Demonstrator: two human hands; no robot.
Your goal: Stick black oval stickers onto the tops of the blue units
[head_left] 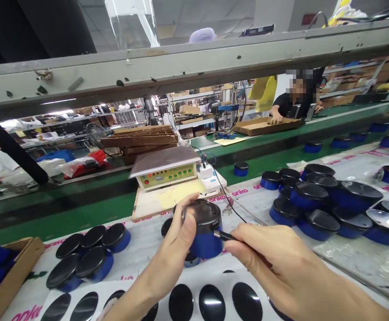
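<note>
My left hand (177, 236) grips a round device (206, 238) with a glossy black top and a blue lower body. Between the thumb and fingers of my right hand (271, 258) is a black cable plug (225, 236) with a metal tip. That tip is right at the device's side, by a small port area; whether it has entered the port I cannot tell. Beneath my hands lies a white sheet (196, 278) bearing rows of black discs (212, 302). More blue-and-black devices (94, 263) stand on the left, and a larger stacked group (310, 196) fills the right.
Behind the held device sits a control box (167, 167) with lit buttons on a board. A green conveyor (90, 200) carries scattered devices. A cardboard box (17, 272) is at the left edge. A metal beam (181, 67) crosses overhead. Across the belt, a person reaches into a cardboard tray (264, 127).
</note>
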